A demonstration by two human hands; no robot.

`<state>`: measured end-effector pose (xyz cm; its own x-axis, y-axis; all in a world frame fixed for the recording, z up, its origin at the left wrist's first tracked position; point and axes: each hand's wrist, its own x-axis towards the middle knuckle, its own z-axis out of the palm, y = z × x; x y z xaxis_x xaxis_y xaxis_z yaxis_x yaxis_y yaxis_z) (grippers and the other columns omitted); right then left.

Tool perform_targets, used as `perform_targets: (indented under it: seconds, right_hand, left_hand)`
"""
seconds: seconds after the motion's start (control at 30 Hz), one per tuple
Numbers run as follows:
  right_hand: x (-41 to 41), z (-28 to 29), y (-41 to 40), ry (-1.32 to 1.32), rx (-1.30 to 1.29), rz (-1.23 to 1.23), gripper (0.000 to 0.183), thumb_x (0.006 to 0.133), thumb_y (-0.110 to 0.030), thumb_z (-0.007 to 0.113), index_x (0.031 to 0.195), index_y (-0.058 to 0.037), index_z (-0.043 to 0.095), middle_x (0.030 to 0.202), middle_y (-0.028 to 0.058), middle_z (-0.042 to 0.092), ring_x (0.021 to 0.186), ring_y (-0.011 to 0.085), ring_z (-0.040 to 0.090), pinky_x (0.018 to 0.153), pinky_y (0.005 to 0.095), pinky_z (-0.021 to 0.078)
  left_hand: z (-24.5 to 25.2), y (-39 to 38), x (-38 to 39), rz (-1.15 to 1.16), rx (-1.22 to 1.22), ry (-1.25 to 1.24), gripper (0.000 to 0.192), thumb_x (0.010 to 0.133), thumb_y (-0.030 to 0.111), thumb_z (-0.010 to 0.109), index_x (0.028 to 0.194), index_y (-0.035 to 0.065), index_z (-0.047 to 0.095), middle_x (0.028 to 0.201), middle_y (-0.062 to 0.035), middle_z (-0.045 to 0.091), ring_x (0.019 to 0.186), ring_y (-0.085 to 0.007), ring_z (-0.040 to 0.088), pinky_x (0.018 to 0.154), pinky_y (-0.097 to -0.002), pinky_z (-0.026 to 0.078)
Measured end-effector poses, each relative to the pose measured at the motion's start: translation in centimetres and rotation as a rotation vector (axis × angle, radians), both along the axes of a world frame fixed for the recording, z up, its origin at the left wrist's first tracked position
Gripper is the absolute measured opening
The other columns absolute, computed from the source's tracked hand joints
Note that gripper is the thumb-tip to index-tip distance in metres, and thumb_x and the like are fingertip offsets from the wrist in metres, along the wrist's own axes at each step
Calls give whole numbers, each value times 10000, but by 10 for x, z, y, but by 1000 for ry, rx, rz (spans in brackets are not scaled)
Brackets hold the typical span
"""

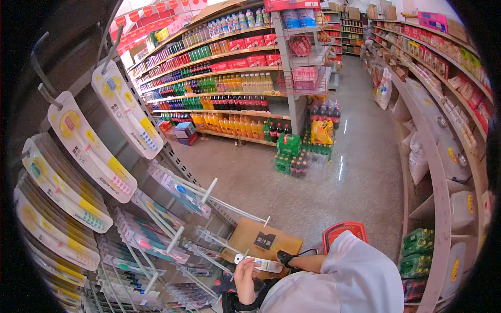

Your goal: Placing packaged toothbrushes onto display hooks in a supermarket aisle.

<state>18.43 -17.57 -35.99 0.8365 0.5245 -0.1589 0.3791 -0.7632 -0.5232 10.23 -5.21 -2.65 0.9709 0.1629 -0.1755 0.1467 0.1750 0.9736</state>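
My left hand [245, 278], with a black band at the wrist, comes up from the bottom edge. Its fingers close on a narrow white packaged card [269, 265] beside the end of a metal display hook [239, 263]. I cannot tell whether the card hangs on the hook. My right forearm [311, 263] reaches left from a white sleeve [348, 250] towards the card, with a black band [286, 258] at its end. The right hand itself is hidden. Below the card lies a brown cardboard carton [262, 239] bearing print.
Packaged toothbrushes [92, 150] hang from hooks on a rack at left, and white pegs [209, 191] jut outward. A red plastic basket [344, 232] stands beside my sleeve. Drink shelves [235, 94], bottle packs [289, 144] and a long stocked shelf [426, 148] flank the aisle floor [352, 184].
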Motion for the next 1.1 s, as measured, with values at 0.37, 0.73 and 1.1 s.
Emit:
perform_targets:
  seconds: [0.37,0.73,1.1]
  right_hand:
    - [1,4,18,-174,-24,92,353,668,-190,610,973,-31,531,912,101,556,896,214,521,735,341,426]
    - [8,10,21,-366,-53,136,379,659,-196,616,987,-32,523,935,105,547,922,227,509,751,354,420]
    - [11,15,19,-535,-42,152,405,650,-203,622,1002,-33,515,958,110,538,947,240,496,767,366,413]
  left_hand:
    - [-3,3,5,45,55,31,196,823,131,420,923,-11,510,738,-72,575,602,-71,480,500,-171,338]
    - [0,0,3,48,82,82,225,837,163,416,936,-21,498,768,-96,589,638,-91,486,569,-202,354]
    - [-6,-5,1,116,54,36,177,838,123,445,967,47,540,664,10,512,542,-34,395,492,-158,306]
